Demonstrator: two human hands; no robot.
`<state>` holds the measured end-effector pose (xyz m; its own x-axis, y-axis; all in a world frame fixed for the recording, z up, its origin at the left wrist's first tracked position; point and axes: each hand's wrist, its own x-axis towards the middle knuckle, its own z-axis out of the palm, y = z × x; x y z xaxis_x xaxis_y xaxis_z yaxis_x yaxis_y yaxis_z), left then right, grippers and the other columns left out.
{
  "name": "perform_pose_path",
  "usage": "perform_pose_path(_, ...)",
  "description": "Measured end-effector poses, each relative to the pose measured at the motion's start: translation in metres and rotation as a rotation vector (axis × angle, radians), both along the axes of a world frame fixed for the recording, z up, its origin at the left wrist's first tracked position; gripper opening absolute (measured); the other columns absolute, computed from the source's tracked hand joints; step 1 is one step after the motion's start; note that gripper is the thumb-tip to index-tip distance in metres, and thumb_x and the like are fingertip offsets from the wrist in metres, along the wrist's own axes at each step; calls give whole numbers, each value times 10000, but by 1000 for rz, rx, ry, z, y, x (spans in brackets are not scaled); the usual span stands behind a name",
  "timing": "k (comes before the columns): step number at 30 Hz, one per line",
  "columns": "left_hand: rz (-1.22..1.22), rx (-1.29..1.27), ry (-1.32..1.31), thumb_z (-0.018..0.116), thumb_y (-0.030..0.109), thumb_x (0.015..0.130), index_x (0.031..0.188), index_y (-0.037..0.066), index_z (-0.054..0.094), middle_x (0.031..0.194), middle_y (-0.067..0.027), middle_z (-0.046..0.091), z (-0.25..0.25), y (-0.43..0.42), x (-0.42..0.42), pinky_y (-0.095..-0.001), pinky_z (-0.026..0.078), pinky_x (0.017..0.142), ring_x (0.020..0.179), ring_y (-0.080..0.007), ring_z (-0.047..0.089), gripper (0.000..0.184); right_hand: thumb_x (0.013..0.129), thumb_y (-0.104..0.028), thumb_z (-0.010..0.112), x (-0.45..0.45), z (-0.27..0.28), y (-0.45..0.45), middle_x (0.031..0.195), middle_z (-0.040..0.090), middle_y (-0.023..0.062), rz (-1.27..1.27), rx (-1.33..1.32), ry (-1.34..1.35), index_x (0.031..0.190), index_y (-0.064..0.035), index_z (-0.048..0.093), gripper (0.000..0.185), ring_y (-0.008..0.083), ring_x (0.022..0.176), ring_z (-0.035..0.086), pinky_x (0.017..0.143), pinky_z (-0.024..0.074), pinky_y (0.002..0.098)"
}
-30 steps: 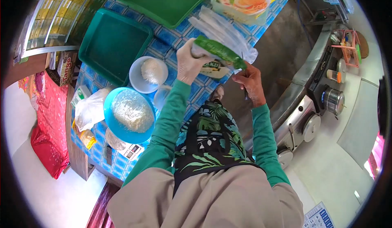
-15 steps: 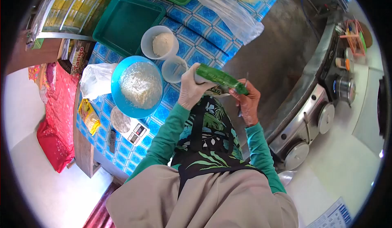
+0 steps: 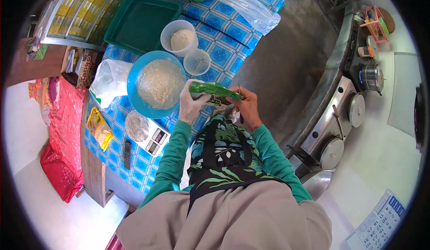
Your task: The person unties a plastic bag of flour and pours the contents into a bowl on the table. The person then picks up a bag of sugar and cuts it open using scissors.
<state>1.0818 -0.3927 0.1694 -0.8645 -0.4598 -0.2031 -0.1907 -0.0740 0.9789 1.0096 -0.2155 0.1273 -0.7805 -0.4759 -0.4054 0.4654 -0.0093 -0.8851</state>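
A green packet [image 3: 210, 88] with lettering on its side is held in front of my apron, near the table edge. My left hand [image 3: 190, 104], in a whitish glove, is closed around the packet's left end. My bare right hand [image 3: 247, 105] pinches its right end and also holds what looks like a pair of scissors [image 3: 238, 85], mostly hidden by the fingers. Left of my hands stands a blue bowl [image 3: 131, 88] of pale flour [image 3: 157, 84]. Beyond the packet are a clear plastic cup [image 3: 197, 62] and a white tub [image 3: 166, 37] with pale powder in it.
On the blue checked table are a kitchen scale [image 3: 156, 140], a remote control [image 3: 127, 155], a yellow packet [image 3: 99, 128], a plastic bag [image 3: 109, 80] and green trays [image 3: 130, 23]. A stove [image 3: 327, 111] with lidded pots stands on the right.
My hands and the packet have moved left, nearer the blue bowl and table. The packet has turned more level, showing lettering on its side. Both hands keep their hold.
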Motion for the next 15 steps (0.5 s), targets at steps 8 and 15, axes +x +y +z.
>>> perform_pose_path(8,-101,188,13,587,77,883,1185,18,588,1078,-62,638,-1,-24,9,-248,468,858,955,-111,583,308,762,-61,720,-6,31,6,658,566,-72,67,69,47,910,-61,661,159,-1,502,422,422,305,170)
perform_pose_path(15,-140,156,152,572,-9,844,1052,-1,665,1057,-75,656,25,-10,-7,-258,480,863,956,-126,597,228,764,-52,716,-22,36,9,647,526,-65,-140,21,138,845,-50,638,112,8,528,397,451,301,185)
